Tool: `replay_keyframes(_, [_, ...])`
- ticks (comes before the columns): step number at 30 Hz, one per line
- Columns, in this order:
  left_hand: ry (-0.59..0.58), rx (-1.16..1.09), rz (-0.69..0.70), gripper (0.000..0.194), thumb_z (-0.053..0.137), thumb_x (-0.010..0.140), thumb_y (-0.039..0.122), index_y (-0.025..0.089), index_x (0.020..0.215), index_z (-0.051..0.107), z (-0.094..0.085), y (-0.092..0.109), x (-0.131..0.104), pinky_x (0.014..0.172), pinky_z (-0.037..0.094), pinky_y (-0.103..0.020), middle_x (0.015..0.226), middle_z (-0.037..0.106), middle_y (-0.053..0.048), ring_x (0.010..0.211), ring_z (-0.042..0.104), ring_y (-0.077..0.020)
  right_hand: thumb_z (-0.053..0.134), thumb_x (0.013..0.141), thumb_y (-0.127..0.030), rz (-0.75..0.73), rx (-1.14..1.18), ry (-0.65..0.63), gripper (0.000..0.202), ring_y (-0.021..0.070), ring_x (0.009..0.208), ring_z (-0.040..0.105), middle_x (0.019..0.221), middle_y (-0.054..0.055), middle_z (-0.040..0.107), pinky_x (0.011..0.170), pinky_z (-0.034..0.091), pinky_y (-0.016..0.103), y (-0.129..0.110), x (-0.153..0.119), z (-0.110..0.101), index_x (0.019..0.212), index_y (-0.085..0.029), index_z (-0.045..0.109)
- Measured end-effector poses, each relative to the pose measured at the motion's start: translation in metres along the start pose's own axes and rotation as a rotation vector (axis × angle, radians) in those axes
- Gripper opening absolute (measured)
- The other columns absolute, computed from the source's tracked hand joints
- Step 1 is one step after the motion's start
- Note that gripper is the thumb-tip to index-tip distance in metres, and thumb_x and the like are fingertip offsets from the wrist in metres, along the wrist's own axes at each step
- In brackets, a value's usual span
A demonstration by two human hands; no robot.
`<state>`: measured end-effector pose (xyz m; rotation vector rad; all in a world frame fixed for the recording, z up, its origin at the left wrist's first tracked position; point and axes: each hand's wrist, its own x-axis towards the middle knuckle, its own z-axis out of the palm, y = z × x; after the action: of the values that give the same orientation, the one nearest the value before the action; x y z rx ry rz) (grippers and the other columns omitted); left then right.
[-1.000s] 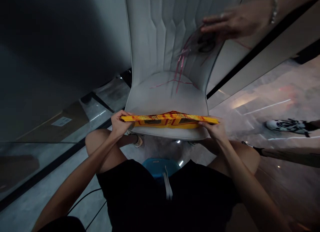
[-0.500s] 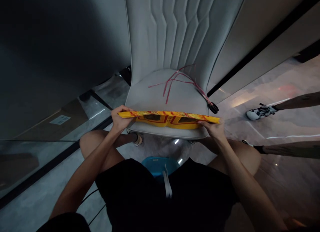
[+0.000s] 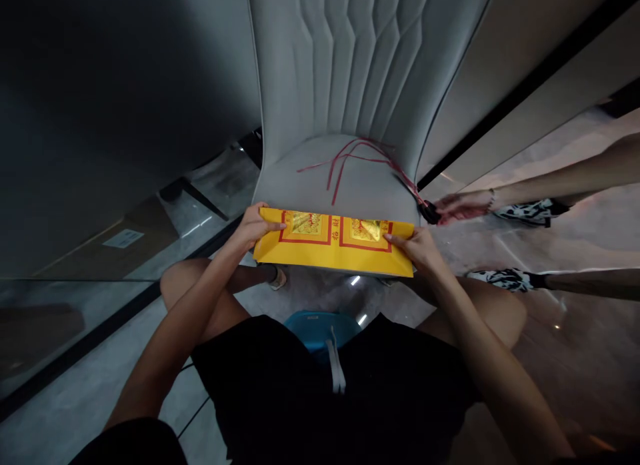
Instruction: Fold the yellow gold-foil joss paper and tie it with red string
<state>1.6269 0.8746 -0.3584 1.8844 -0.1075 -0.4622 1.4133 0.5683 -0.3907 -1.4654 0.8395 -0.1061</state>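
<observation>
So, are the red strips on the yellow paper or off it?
Off: the red strips lie on the chair seat, which shows between them and the yellow paper.

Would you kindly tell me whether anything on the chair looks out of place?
Mildly: loose, thin pinkish-red strips sprawl untidily across the grey padded chair, and black-handled scissors jut past its seat's right edge, looking precarious, though a co-worker's hand is at them.

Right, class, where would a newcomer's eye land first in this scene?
First, probably, on the bright yellow paper with red frames and gold panels, held across the front of the pale chair by the fingers of the left hand and right hand. Next come the thin reddish strips on the seat behind it, and another person's hand at the black handles by the seat's right edge.
</observation>
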Motion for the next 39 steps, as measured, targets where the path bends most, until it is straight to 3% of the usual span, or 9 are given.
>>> replay_keyframes(3, [-0.05, 0.053, -0.107, 0.055, 0.085, 0.046, 0.006, 0.025, 0.084, 0.049, 0.003, -0.004, 0.008, 0.047, 0.045, -0.021, 0.059, 0.056, 0.011, 0.052, 0.057, -0.0127, 0.096, 0.05, -0.037, -0.028, -0.015, -0.007, 0.034, 0.0266, 0.062, 0.076, 0.078, 0.005, 0.082, 0.049, 0.065, 0.036, 0.006, 0.004, 0.0, 0.071, -0.026, 0.071])
replay_keyframes(7, [-0.049, 0.085, -0.029, 0.047, 0.082, 0.057, 0.01, 0.024, 0.093, 0.055, 0.005, -0.012, 0.007, 0.056, 0.05, -0.024, 0.07, 0.061, 0.008, 0.062, 0.063, -0.0155, 0.093, 0.055, -0.036, -0.058, -0.008, 0.049, 0.032, 0.0295, 0.071, 0.079, 0.088, 0.006, 0.084, 0.057, 0.069, 0.041, 0.01, 0.001, 0.002, 0.077, -0.029, 0.07])
replay_keyframes(11, [0.023, 0.081, 0.028, 0.034, 0.079, 0.064, 0.012, 0.022, 0.09, 0.06, 0.008, -0.017, 0.004, 0.069, 0.056, -0.027, 0.08, 0.067, 0.002, 0.078, 0.069, -0.0188, 0.09, 0.062, -0.04, -0.031, -0.005, 0.058, 0.032, 0.0301, 0.077, 0.08, 0.093, 0.006, 0.084, 0.066, 0.071, 0.044, 0.01, -0.006, 0.005, 0.084, -0.028, 0.069])
replay_keyframes(18, [-0.033, -0.017, -0.093, 0.03, 0.076, 0.068, 0.01, 0.021, 0.093, 0.063, 0.004, -0.006, 0.005, 0.065, 0.059, -0.031, 0.074, 0.067, 0.002, 0.07, 0.07, -0.021, 0.089, 0.062, -0.032, 0.106, 0.072, 0.104, 0.029, 0.0309, 0.078, 0.08, 0.087, 0.007, 0.083, 0.069, 0.071, 0.046, -0.001, -0.01, 0.011, 0.08, -0.028, 0.067])
replay_keyframes(32, [-0.066, -0.017, -0.066, 0.037, 0.081, 0.054, 0.015, 0.021, 0.085, 0.061, 0.007, -0.008, 0.006, 0.058, 0.054, -0.023, 0.071, 0.065, 0.004, 0.065, 0.064, -0.0147, 0.088, 0.065, -0.029, 0.158, 0.012, 0.113, 0.026, 0.0287, 0.079, 0.08, 0.085, 0.005, 0.083, 0.068, 0.071, 0.041, -0.011, -0.011, 0.013, 0.079, -0.028, 0.066])
replay_keyframes(39, [-0.034, -0.023, -0.053, 0.036, 0.081, 0.052, 0.013, 0.021, 0.082, 0.063, 0.01, -0.008, 0.009, 0.055, 0.052, -0.023, 0.07, 0.064, 0.004, 0.062, 0.061, -0.0141, 0.09, 0.06, -0.027, 0.151, 0.04, 0.147, 0.029, 0.0332, 0.078, 0.08, 0.084, 0.008, 0.082, 0.069, 0.071, 0.05, -0.012, -0.009, 0.017, 0.075, -0.028, 0.065])
